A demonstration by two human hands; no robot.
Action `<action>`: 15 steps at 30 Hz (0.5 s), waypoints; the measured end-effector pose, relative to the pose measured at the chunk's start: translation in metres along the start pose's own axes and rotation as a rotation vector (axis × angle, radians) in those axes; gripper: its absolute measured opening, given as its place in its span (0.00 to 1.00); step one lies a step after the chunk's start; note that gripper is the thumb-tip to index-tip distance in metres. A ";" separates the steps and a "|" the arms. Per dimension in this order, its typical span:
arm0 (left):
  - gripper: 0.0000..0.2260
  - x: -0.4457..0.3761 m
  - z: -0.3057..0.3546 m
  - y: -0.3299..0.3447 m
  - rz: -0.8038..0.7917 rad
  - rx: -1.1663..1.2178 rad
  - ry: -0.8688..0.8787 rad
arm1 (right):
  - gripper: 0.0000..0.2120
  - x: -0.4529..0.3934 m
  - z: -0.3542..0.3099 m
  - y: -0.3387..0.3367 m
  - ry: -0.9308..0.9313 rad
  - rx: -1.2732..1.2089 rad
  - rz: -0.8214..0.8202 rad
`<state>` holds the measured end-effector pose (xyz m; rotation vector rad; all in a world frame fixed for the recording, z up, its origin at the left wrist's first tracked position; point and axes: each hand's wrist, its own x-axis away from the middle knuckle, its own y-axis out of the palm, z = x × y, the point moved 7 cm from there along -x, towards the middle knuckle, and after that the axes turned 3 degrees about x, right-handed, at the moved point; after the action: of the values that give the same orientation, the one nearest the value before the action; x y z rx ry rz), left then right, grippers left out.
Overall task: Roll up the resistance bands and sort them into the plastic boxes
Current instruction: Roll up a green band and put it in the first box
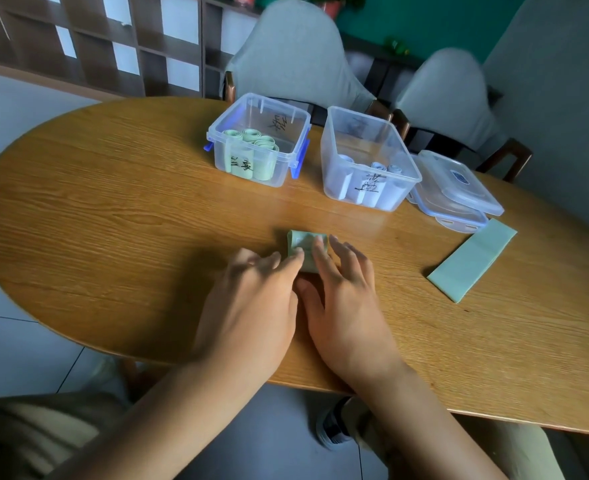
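Item: wooden table (113,209), bearing all. Green-roll box (259,140) sitting far-left of both hands (the likely destination). Left hand (251,306) and right hand (341,306), fingers extended, pressing the part-rolled green band (303,244) lying just ahead, roll axis running crosswise.

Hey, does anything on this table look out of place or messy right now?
Nothing stands out. One flat green band lies unrolled by the stacked lids, simply waiting its turn; both boxes stand upright with rolls inside.
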<state>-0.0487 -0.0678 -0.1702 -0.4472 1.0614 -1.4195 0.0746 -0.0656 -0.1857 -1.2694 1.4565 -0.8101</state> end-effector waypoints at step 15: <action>0.26 -0.019 -0.012 0.007 -0.053 -0.030 0.013 | 0.21 0.013 -0.008 -0.007 -0.147 0.012 0.190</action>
<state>-0.0507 -0.0452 -0.1759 -0.4913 1.0892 -1.4562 0.0702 -0.0805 -0.1799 -1.1369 1.4260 -0.5867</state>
